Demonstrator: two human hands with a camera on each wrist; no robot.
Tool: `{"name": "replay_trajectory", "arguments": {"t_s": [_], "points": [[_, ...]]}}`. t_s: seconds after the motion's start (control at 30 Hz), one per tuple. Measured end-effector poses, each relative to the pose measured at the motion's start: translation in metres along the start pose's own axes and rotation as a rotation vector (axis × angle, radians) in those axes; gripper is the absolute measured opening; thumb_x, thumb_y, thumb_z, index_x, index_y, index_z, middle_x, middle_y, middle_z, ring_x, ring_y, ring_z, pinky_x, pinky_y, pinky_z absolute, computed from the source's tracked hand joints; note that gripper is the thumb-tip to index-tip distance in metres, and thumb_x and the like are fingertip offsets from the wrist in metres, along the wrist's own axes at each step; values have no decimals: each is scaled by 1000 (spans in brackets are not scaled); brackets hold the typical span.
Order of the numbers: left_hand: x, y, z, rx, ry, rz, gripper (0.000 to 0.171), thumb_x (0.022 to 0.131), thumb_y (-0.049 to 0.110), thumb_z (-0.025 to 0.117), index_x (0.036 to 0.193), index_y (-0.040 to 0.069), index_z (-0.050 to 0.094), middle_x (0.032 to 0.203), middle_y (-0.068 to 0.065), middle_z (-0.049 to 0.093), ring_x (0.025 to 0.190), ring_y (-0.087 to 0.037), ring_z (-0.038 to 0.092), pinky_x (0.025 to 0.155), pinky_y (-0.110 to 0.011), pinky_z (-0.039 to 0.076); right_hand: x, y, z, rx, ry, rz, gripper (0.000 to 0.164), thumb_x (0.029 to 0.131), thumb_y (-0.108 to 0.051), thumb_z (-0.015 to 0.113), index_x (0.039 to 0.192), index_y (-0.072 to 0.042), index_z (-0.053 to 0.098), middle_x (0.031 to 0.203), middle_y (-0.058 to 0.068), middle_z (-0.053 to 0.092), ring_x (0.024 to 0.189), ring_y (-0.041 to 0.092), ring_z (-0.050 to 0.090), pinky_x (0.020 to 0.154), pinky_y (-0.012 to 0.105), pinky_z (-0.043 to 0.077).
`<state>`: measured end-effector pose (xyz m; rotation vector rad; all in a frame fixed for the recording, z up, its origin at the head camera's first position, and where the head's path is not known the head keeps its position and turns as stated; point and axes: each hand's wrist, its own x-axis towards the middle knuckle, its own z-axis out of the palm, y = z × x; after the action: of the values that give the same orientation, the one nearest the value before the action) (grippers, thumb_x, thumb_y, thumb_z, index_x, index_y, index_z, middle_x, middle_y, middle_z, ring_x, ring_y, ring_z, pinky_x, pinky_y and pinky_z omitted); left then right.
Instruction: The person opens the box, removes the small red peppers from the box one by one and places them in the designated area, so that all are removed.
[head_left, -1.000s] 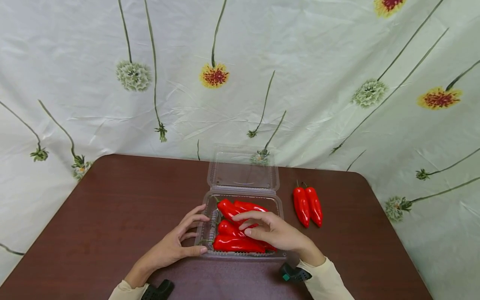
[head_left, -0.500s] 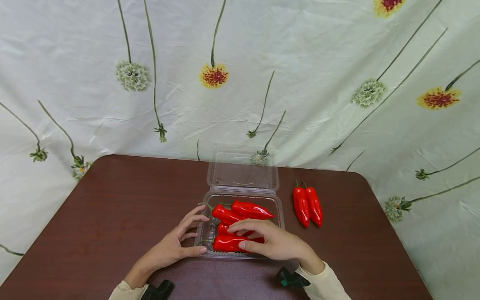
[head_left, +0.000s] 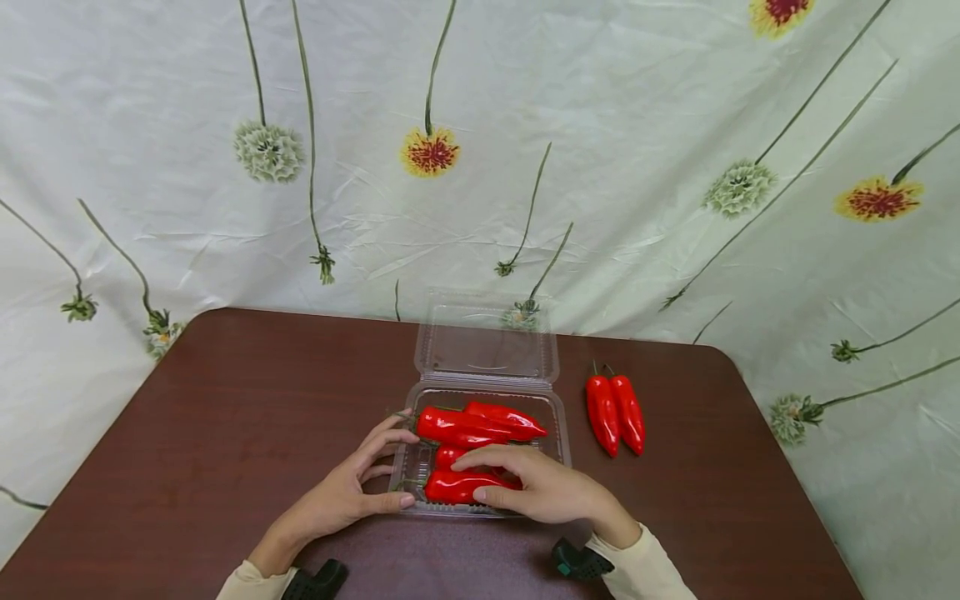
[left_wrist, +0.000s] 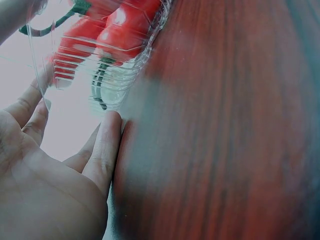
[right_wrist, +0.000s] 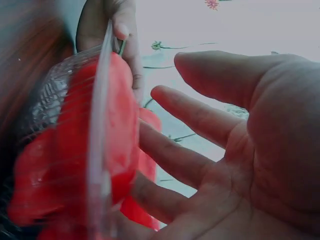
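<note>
Several glossy red chili peppers with green stems lie in the base of a clear plastic clamshell box. My left hand has its fingers spread along the box's left side, with straight fingertips at the wall in the left wrist view. Over the front right of the box, my right hand lies with extended fingers at the nearer peppers and hides their tips. In the right wrist view its fingers reach beside the peppers, the thumb apart from them. Whether every fingertip touches a pepper is hard to tell.
Two more red peppers lie side by side on the dark brown table, right of the box. The box's clear lid stands folded back behind it. A flower-printed cloth hangs behind the table.
The upper left pepper has shifted left and lies more level, beside the rearmost one. My right hand has drawn back toward the front of the box. My left hand has stayed in place.
</note>
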<state>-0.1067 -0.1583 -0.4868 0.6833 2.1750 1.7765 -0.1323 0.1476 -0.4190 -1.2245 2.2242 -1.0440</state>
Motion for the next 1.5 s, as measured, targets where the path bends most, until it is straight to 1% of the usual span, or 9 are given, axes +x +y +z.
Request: {"name": "replay_trajectory", "arguments": {"t_s": [0.1,0.2,0.3,0.53,0.8,1.17,1.37,1.5], "points": [[0,0,0,2,3,-3,62,89,13,77,142,11,45,166,-6,11,135,-44,41,101,-24,46,2,2,1,34,0,38,39,100,-29,62,138,-21,58,143,-6,57,130,11,53,110,32,42],[0,0,0,5,1,9,62,89,13,77,142,11,45,166,-6,11,134,-45,41,101,-25,46,4,4,3,62,-6,72,40,99,-30,63,139,-24,58,143,-7,56,129,11,53,109,33,42],[0,0,0,10,0,11,62,89,13,77,142,13,45,166,-6,12,134,-44,41,101,-25,47,4,6,4,81,-8,89,42,98,-31,65,139,-24,57,143,-8,57,127,11,53,108,33,43],[0,-1,0,3,-3,16,61,89,11,76,142,12,45,166,-7,12,133,-44,42,101,-24,46,7,9,6,75,1,69,41,98,-29,66,138,-22,59,141,-7,58,126,9,55,107,31,44],[0,0,0,5,-3,6,61,90,10,75,142,13,45,166,-7,12,133,-43,43,101,-24,46,8,9,9,73,10,50,41,99,-29,64,139,-21,58,135,-6,61,118,7,56,102,28,46],[-1,0,0,1,-4,6,60,90,9,74,143,13,45,167,-7,11,136,-45,39,101,-25,46,7,9,9,74,17,59,40,101,-29,61,140,-23,56,140,-5,58,127,10,53,108,31,42],[-1,-1,0,8,0,6,61,90,10,75,143,13,44,167,-6,11,136,-42,40,102,-25,45,5,7,6,111,24,89,42,101,-30,60,143,-27,54,142,-8,56,130,11,51,111,34,40],[-1,-1,0,13,6,-3,62,90,12,76,143,14,45,167,-5,12,137,-42,40,101,-25,45,3,6,4,138,31,93,43,102,-29,59,145,-30,52,143,-8,54,131,13,49,111,36,40]]}}
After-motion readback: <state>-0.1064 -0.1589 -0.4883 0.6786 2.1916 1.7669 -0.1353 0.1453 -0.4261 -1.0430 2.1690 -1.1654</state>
